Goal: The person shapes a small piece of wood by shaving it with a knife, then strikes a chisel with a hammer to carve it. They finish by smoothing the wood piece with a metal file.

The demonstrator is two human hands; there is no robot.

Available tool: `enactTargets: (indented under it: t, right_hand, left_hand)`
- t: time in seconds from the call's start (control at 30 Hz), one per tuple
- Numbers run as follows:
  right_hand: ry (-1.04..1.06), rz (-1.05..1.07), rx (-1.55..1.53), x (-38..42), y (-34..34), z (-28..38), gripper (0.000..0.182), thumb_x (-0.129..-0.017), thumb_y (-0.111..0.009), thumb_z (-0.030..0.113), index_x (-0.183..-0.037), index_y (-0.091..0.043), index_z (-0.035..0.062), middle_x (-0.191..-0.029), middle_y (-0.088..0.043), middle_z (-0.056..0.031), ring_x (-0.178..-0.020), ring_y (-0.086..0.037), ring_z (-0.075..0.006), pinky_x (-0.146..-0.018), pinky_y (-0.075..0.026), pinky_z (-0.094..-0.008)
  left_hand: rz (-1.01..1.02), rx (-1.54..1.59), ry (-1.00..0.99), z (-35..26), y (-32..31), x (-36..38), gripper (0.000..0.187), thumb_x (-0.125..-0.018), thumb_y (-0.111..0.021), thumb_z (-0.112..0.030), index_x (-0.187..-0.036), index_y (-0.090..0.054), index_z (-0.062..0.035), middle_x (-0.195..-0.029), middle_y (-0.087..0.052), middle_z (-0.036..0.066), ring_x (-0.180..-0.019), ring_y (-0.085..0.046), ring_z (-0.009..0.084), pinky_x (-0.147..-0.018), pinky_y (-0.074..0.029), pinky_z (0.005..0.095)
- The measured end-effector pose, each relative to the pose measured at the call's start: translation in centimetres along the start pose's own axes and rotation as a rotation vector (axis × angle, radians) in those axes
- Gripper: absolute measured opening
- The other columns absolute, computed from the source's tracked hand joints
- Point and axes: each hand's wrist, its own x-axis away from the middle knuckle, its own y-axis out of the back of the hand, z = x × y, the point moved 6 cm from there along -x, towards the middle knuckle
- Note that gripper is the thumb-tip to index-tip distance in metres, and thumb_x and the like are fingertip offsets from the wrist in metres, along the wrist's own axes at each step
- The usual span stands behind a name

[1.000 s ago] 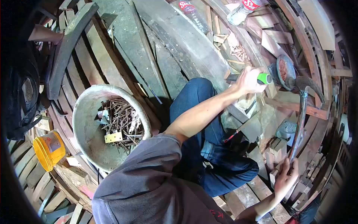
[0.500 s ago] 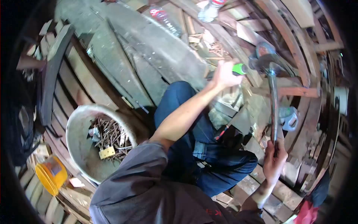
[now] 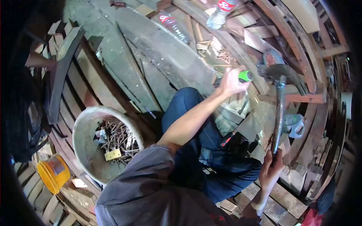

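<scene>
My left hand [image 3: 232,81] is closed around a green-handled tool [image 3: 245,76]. The handle's end pokes out on the right of the fist, a short dark part shows on the left, and the rest is hidden by the fingers. In my right hand [image 3: 270,167] is a hammer [image 3: 279,113], gripped low on its metal shaft. Its dark, curved head [image 3: 284,72] is raised to the right of the green handle, apart from it. Below my left hand, a red-and-black-handled tool [image 3: 228,139] lies near my bent leg [image 3: 215,128].
At left stands a pale bucket [image 3: 81,143] holding many rusty nails [image 3: 117,139] and a yellow piece. Farther left is a yellow bucket [image 3: 51,180]. Plastic bottles [image 3: 217,19] lie ahead, with a plastic jug [image 3: 296,126] at right. Timber pieces [image 3: 290,28] surround me.
The view has shifted slightly, so most things appear lower and farther right. My right hand has come a little to the left, tilting the hammer shaft. My left hand keeps its grip.
</scene>
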Motion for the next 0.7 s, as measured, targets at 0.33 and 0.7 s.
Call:
enactTargets:
  t: [0.33,0.7]
  right_hand:
    - [0.03,0.015,0.057,-0.4,-0.6,0.8,0.017,-0.098,-0.056,0.013,-0.092,-0.052,-0.0021,-0.06,-0.039,-0.0083,-0.055,-0.034,-0.0136,-0.05,-0.028,-0.0325]
    - [0.033,-0.012,-0.002,-0.4,-0.8,0.0,0.02,-0.1,-0.054,0.016,-0.09,-0.051,-0.0014,-0.061,-0.039,-0.0038,-0.056,-0.034,-0.0093,-0.049,-0.026,-0.0296]
  left_hand:
    - [-0.062,-0.019,-0.067,-0.1,0.3,-0.1,0.02,-0.07,-0.071,-0.019,-0.071,-0.058,-0.0027,-0.061,-0.058,0.018,-0.059,-0.064,0.0375,-0.055,-0.049,0.0411]
    - [-0.019,-0.012,-0.02,0.0,0.3,0.0,0.023,-0.067,-0.075,-0.021,-0.076,-0.061,-0.0036,-0.064,-0.061,0.019,-0.064,-0.065,0.0378,-0.059,-0.051,0.0407]
